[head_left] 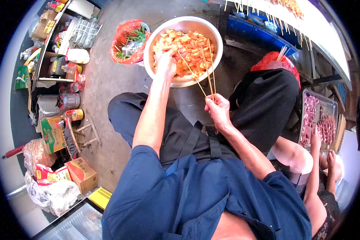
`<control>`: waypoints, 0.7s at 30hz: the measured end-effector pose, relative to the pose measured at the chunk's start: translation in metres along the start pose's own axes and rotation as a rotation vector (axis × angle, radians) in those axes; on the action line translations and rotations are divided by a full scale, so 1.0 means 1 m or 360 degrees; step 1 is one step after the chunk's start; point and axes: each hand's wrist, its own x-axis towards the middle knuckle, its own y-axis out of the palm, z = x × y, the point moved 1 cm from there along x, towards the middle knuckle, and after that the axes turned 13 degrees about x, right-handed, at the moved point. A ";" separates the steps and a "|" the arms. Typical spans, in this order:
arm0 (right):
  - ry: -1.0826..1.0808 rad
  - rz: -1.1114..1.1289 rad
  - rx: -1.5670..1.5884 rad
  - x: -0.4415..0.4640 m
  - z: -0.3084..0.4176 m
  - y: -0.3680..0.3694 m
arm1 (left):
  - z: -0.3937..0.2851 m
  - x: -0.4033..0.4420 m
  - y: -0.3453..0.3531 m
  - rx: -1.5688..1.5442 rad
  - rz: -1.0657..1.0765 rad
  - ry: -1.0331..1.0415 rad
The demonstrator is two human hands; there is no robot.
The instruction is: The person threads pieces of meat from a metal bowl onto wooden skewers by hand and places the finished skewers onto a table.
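Note:
A wide metal bowl (148,60) holds many orange-coated chunks of food (192,44). Over the bowl's left part, my left hand (167,62) has its fingers pressed together among the chunks; what they grip is too small to make out. Below the bowl's rim, my right hand (219,111) is closed on the lower ends of several thin wooden skewers (207,76). The skewers fan upward across the food, and one slants left with its tip near my left hand.
Left of the bowl stands a red-bagged bin (118,42) with green scraps. Skewers stick out over a table edge (328,44) at upper right. A red bag (264,61) lies below it. On the right, a co-worker's hands (317,140) are at a tray of meat (302,116). Shelves (48,48) line the left.

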 end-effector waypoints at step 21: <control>0.0275 -0.0036 0.0405 0.004 0.015 0.005 | 0.026 -0.033 0.033 0.0016 0.0282 -0.0386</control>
